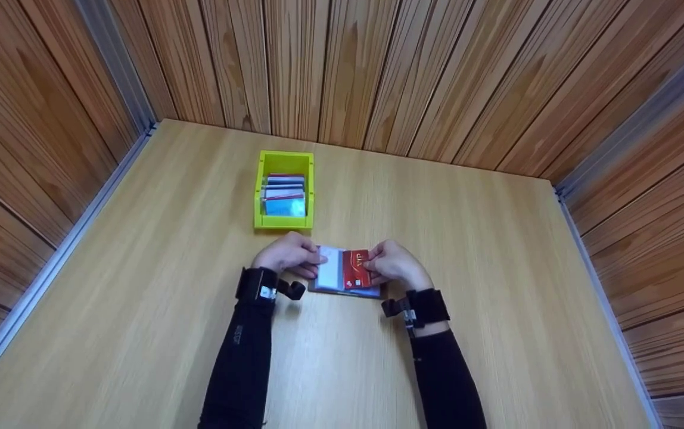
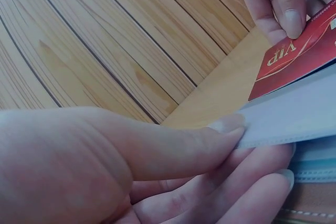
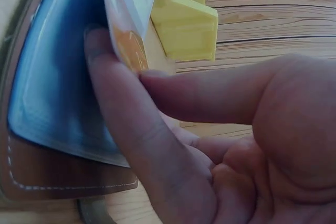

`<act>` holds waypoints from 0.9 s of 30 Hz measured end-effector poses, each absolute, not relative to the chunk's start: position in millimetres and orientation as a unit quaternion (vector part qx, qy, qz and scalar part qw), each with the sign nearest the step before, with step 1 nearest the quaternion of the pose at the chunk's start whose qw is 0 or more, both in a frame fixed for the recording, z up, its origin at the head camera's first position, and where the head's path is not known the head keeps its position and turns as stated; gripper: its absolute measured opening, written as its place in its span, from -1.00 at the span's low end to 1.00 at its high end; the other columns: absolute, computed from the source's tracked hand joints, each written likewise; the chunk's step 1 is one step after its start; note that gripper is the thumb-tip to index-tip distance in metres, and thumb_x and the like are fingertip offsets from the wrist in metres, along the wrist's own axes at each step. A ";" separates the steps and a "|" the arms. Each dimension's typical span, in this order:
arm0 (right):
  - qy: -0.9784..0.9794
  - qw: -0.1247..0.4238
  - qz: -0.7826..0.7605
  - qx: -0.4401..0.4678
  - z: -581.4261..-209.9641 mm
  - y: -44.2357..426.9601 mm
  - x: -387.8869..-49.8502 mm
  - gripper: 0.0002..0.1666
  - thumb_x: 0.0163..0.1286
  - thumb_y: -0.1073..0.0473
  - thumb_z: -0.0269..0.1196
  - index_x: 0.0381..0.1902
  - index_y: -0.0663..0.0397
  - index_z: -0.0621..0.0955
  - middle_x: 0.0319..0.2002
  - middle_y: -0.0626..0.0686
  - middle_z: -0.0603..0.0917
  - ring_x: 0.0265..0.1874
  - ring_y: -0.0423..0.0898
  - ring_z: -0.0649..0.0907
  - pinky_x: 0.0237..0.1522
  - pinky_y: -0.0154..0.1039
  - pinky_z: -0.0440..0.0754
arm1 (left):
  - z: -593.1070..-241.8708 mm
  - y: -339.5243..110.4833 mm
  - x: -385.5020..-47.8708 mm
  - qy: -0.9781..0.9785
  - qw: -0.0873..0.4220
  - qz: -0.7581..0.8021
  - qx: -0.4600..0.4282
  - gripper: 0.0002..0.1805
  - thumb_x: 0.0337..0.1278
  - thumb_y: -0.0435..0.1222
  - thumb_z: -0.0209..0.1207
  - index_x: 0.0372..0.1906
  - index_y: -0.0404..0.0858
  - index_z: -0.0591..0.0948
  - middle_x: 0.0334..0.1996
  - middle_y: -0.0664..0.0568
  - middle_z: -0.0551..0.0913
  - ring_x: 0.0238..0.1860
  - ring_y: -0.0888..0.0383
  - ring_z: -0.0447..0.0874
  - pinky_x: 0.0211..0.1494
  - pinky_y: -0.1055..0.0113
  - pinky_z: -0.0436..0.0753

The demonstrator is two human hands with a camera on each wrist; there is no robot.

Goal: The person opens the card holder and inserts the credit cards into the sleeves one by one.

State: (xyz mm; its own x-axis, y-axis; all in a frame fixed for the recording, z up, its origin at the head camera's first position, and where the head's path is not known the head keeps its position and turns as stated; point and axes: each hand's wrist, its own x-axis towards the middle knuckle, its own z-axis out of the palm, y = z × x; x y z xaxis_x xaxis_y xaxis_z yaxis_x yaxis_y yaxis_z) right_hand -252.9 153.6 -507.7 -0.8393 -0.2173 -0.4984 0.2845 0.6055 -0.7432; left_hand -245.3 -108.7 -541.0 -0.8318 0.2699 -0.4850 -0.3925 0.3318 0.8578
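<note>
A brown card holder with stitched edges and clear plastic sleeves lies spread on the table. The left hand pinches the edge of a whitish sleeve page between thumb and fingers, lifting it off the pages below. Between the thumb and forefinger of the right hand is a red VIP card, held by its right edge. The card lies over the holder's right side, beside the raised page. How much of it sits inside a sleeve, I cannot tell. A bluish sleeve shows under the right fingers.
A yellow-green bin stands behind the left hand, with several cards upright in it. The wooden table is bounded by plank walls at the back and sides. Both wrists wear black camera straps.
</note>
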 end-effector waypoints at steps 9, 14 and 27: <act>0.848 0.287 -0.444 0.022 -508.0 152.0 -253.2 -0.78 0.53 0.40 0.29 0.07 0.36 0.60 -0.23 0.06 0.63 -0.42 -0.14 0.71 -0.38 -0.37 0.79 | -541.2 -109.2 -246.9 0.763 0.291 0.576 -0.039 -0.79 0.44 -0.24 0.41 -0.02 -0.30 0.75 -0.21 -0.09 0.80 -0.37 0.16 0.85 -0.20 0.33 0.86; 0.841 0.277 -0.463 0.030 -509.8 150.2 -253.5 -0.79 0.54 0.39 0.30 0.05 0.38 0.60 -0.27 0.06 0.64 -0.43 -0.15 0.73 -0.38 -0.36 0.81 | -541.5 -109.8 -246.3 0.763 0.291 0.576 -0.038 -0.74 0.43 -0.23 0.42 0.03 -0.32 0.73 -0.18 -0.11 0.80 -0.36 0.16 0.85 -0.19 0.32 0.86; 0.854 0.249 -0.456 0.027 -513.8 144.7 -252.3 -0.87 0.52 0.37 0.34 -0.06 0.38 0.68 -0.36 0.05 0.68 -0.51 -0.18 0.73 -0.40 -0.37 0.80 | -542.4 -111.5 -247.1 0.762 0.294 0.575 -0.032 -0.74 0.45 -0.24 0.40 0.06 -0.31 0.76 -0.14 -0.15 0.83 -0.32 0.14 0.88 -0.15 0.30 0.87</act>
State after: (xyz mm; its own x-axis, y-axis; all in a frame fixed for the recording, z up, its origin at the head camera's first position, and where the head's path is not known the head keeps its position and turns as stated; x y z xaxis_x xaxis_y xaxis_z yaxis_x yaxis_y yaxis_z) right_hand -252.3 144.7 -513.8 -0.8744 -0.1803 -0.4505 0.2741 0.5827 -0.7651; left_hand -247.1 -111.5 -542.4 -0.8246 0.2901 -0.4857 -0.3875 0.3358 0.8585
